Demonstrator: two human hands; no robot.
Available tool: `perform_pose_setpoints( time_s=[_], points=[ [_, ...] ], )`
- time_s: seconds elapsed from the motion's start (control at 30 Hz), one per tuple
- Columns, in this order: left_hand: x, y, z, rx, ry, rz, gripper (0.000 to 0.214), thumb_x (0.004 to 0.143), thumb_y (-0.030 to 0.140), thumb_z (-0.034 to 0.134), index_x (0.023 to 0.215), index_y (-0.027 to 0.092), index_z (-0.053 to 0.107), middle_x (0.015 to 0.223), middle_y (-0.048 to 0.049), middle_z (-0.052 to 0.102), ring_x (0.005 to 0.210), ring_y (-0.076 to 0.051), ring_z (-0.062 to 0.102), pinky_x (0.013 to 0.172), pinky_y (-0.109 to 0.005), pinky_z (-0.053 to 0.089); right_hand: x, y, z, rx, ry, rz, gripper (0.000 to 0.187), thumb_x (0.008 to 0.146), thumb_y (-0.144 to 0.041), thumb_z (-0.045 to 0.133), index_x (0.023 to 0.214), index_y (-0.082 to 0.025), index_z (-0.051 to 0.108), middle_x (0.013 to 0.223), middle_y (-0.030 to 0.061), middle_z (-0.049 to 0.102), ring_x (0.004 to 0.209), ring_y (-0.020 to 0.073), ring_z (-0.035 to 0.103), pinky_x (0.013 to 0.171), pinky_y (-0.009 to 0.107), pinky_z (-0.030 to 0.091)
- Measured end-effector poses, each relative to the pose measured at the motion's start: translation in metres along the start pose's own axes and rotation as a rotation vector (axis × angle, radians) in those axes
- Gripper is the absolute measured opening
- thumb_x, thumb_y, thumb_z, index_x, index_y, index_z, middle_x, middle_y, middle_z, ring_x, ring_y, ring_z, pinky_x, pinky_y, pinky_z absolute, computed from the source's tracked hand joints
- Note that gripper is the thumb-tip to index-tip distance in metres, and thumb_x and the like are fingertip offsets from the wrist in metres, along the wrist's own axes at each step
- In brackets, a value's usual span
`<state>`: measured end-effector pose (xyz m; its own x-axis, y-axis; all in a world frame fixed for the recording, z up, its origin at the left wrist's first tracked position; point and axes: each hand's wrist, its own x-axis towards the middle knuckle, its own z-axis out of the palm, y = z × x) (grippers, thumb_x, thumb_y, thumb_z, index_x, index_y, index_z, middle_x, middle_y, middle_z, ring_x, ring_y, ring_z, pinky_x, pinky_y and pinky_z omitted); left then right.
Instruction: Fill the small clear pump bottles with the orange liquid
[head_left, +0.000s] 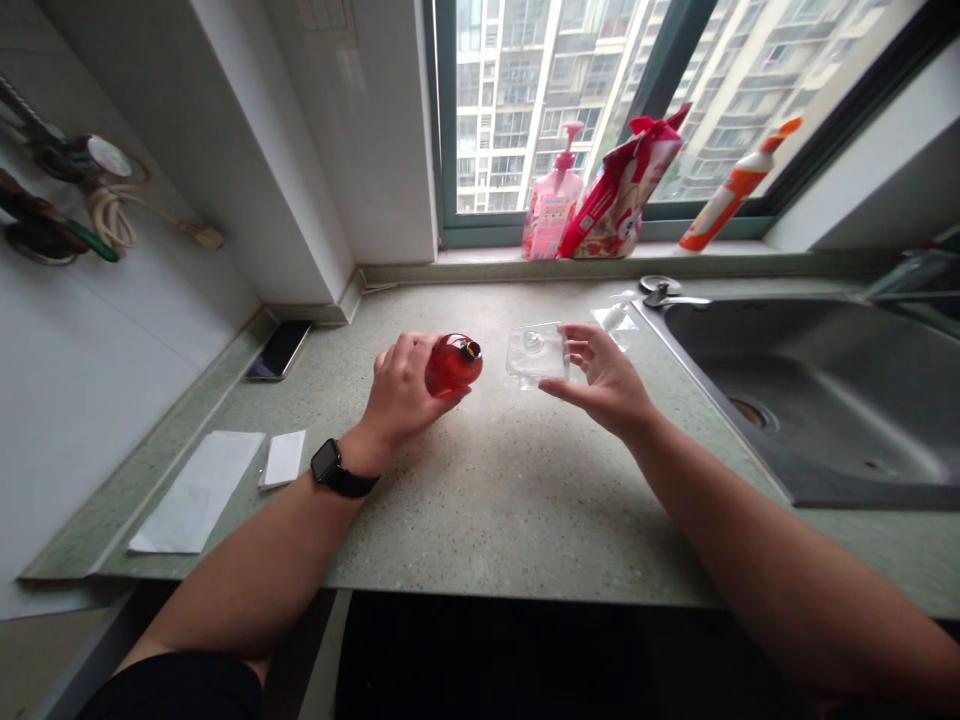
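Observation:
My left hand (403, 388) is wrapped round a red translucent bottle (452, 364), tilted with its open dark neck pointing right. My right hand (604, 380) holds a clear plastic container (535, 355) by its right side, just to the right of the bottle's mouth, a small gap between the two. Both are held a little above the speckled green-grey counter (495, 480). A clear pump head (615, 315) lies on the counter behind my right hand. A black watch sits on my left wrist.
A steel sink (810, 400) fills the right side. On the windowsill stand a pink pump bottle (553, 205), a red refill pouch (621, 190) and an orange-and-white bottle (739, 185). A phone (279, 350) and white papers (202, 490) lie at the left.

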<state>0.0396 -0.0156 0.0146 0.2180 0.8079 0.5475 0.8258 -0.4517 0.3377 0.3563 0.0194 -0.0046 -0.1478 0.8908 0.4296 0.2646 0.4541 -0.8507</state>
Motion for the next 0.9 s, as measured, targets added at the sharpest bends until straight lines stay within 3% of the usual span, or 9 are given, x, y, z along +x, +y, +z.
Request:
perform_pose_setpoints(
  time_s=[0.47, 0.9],
  points=[
    [-0.006, 0.018, -0.006, 0.152, -0.033, 0.055, 0.076, 0.085, 0.061, 0.083, 0.148, 0.025, 0.06, 0.134, -0.0154, 0.067, 0.118, -0.039, 0.063, 0.106, -0.055, 0.046, -0.004, -0.019, -0.006, -0.287, 0.013, -0.176, 0.07, 0.077, -0.059, 0.092, 0.136, -0.033, 0.065, 0.134, 0.0113, 0.069, 0.13, 0.0365, 0.066, 0.115, 0.057, 0.057],
    [-0.008, 0.024, -0.007, 0.211, -0.062, 0.077, 0.078, 0.086, 0.061, 0.082, 0.15, 0.022, 0.059, 0.13, -0.0166, 0.068, 0.113, -0.039, 0.062, 0.097, -0.052, 0.047, -0.007, -0.03, -0.005, -0.377, -0.018, -0.293, 0.063, 0.082, -0.05, 0.09, 0.138, -0.034, 0.066, 0.13, 0.0107, 0.067, 0.125, 0.0362, 0.066, 0.112, 0.057, 0.058]
  ],
)
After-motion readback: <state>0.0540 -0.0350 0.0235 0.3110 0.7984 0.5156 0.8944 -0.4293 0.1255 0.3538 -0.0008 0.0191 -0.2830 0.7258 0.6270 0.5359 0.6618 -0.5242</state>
